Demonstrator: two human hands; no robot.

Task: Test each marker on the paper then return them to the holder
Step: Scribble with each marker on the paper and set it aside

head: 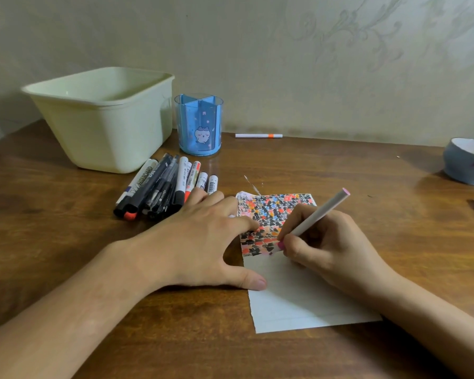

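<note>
Wooden desk (340, 165), paper (298, 296) half-filled with test marks. Right hand (320, 242) gripping pink marker (316, 217), tip on paper; left hand (203, 236) flat, fingers straight, pinning paper's left edge. Marker pile (164, 187) left of paper, blue holder (199, 124) beyond, apparently empty: most testing and returning probably pending.

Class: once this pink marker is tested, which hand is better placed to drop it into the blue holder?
Right hand: it already grips the pink marker; the left hand presses the paper flat.
</note>
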